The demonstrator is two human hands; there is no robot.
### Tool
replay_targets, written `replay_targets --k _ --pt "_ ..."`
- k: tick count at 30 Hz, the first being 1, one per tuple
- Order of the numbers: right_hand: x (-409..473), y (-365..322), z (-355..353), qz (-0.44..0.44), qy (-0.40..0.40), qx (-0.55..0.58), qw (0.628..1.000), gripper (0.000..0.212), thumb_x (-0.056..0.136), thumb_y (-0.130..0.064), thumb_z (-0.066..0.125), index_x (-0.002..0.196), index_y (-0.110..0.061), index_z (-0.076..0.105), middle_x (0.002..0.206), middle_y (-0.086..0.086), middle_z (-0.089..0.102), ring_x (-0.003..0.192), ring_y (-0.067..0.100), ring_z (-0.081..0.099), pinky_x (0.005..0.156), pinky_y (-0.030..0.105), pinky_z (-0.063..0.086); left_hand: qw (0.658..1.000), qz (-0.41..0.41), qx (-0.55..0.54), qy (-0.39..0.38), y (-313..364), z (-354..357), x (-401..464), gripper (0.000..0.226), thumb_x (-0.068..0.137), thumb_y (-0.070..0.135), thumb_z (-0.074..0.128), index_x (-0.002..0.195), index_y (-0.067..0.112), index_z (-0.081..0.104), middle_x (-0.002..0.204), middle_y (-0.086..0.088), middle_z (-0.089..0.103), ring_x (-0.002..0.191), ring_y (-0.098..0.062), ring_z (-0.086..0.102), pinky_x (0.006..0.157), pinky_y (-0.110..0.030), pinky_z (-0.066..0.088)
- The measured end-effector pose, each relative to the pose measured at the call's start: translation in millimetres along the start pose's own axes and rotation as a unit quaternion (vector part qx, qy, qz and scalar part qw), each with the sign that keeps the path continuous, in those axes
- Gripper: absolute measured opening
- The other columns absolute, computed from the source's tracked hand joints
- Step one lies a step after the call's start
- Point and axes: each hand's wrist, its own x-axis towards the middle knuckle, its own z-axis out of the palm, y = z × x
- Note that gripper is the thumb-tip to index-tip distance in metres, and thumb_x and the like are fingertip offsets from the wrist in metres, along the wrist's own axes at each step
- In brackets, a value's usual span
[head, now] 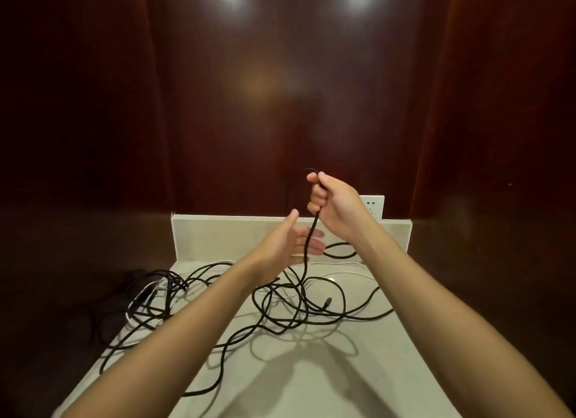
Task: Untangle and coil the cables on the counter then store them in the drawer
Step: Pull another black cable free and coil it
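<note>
Behind and to both sides of the scene, dark reddish wood panelling (280, 90) fills most of the view, with two bright light reflections near its top. Below it, a pale counter (311, 371) runs toward the viewer, closed at the back by a low pale upstand (218, 236). A white wall socket (374, 207) sits just above the right end of that upstand, partly hidden by the right wrist.

Across the counter lies a loose tangle of black cable (280, 305), its loops crossing one another from the left edge, where some strands spill over the side into shadow, to the right edge. A thinner white cable (346, 274) shows among the loops, running along the back of the counter and again near the left of the heap. A small connector end (328, 301) lies inside one of the loops toward the right.

The right hand (330, 202) is raised above the back of the counter, its fingers curled tight round a strand of the black cable, a short bend of which sticks out above the fist. From the fist the strand hangs straight down into the tangle. The left hand (291, 243) is lower, just beside that hanging strand, palm turned toward it with fingers straight and spread and thumb up; the strand passes in front of its fingers, and whether they touch it I cannot tell.
</note>
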Motion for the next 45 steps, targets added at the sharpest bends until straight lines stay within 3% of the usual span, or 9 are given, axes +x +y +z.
replay_targets --k 6,14,20,25,29,32,35,40,45 --pt "12.3 6.3 -5.7 0.063 0.004 -0.035 0.997 0.043 0.107 -0.039 0.032 0.106 -0.010 0.063 0.075 0.000 0.053 0.062 0.011 0.048 0.065 0.024 0.043 0.994 0.075 -0.082 0.021 -0.6 4.1 -0.6 0.032 0.109 0.018 0.032 0.083 0.012 0.052 0.054 0.007 0.032 0.046 -0.007 0.028 0.048 -0.019 0.031" --pt "-29.7 61.6 -21.3 0.178 -0.149 -0.101 0.967 0.074 0.104 -0.054 0.010 0.119 -0.002 0.061 0.112 0.016 0.069 0.105 0.024 0.065 0.096 0.035 0.047 0.885 0.137 -0.439 0.074 44.7 -22.2 8.2 0.033 0.109 0.023 0.033 0.084 0.012 0.052 0.048 0.008 0.029 0.038 -0.006 0.026 0.041 -0.020 0.031" --pt "-53.4 88.4 -28.6 0.100 -0.153 -0.199 0.963 0.051 0.107 -0.039 0.023 0.127 -0.009 0.059 0.116 0.005 0.069 0.121 0.016 0.061 0.107 0.036 0.046 0.840 0.165 -0.505 0.113 58.7 -40.8 11.7 0.034 0.109 0.023 0.035 0.083 0.012 0.053 0.050 0.006 0.030 0.039 -0.008 0.027 0.051 -0.023 0.029" --pt "-50.9 84.7 -34.3 0.014 -0.072 -0.223 0.972 0.035 0.108 -0.018 0.034 0.084 -0.011 0.059 0.062 -0.004 0.049 0.075 0.020 0.053 0.089 0.034 0.047 0.898 0.142 -0.380 0.172 53.9 -39.0 13.6 0.031 0.110 0.024 0.032 0.092 0.014 0.055 0.067 0.001 0.049 0.055 -0.011 0.049 0.065 -0.026 0.040" --pt "-34.3 64.7 -24.1 -0.005 -0.018 -0.069 0.997 0.033 0.107 -0.017 0.032 0.080 -0.013 0.050 0.055 -0.006 0.029 0.056 0.013 0.033 0.072 0.028 0.047 0.968 0.070 -0.168 0.172 32.1 -30.3 9.7 0.032 0.110 0.035 0.032 0.110 0.015 0.057 0.110 -0.012 0.067 0.089 -0.022 0.067 0.076 -0.034 0.050" --pt "-13.0 39.1 -10.2 -0.018 0.018 -0.019 0.999 0.033 0.107 -0.017 0.034 0.079 -0.013 0.049 0.050 -0.008 0.029 0.053 0.011 0.026 0.062 0.027 0.032 0.993 -0.004 -0.058 0.101 12.6 -16.2 3.6 0.057 0.105 0.055 0.027 0.128 0.010 0.053 0.109 -0.013 0.070 0.091 -0.028 0.070 0.078 -0.037 0.050" --pt "7.4 12.5 2.9 -0.025 0.064 -0.018 0.997 0.033 0.107 -0.019 0.035 0.078 -0.014 0.049 0.045 -0.010 0.028 0.045 0.008 0.027 0.057 0.025 0.034 0.996 -0.033 -0.073 -0.025 3.4 -0.9 -9.2 0.071 0.103 0.061 0.022 0.126 0.003 0.056 0.086 -0.019 0.071 0.091 -0.038 0.072 0.087 -0.042 0.053" --pt "32.6 -4.2 -6.6 0.004 0.127 -0.003 0.992 0.034 0.107 -0.022 0.038 0.080 -0.012 0.055 0.046 -0.006 0.044 0.050 0.011 0.037 0.060 0.025 0.038 0.990 0.037 -0.118 -0.070 -1.6 8.1 -19.4 0.028 0.106 0.031 0.037 0.092 0.012 0.052 0.050 0.006 0.031 0.047 -0.013 0.043 0.066 -0.027 0.052" --pt "16.7 35.5 -19.2 0.142 0.082 -0.092 0.982 0.050 0.103 -0.051 0.036 0.118 -0.006 0.054 0.107 0.013 0.063 0.093 0.023 0.061 0.078 0.032 0.050 0.921 0.101 -0.376 0.001 31.0 -8.4 -7.3 0.043 0.108 0.034 0.032 0.071 0.016 0.043 0.040 0.008 0.022 0.033 -0.006 0.022 0.044 -0.021 0.036"
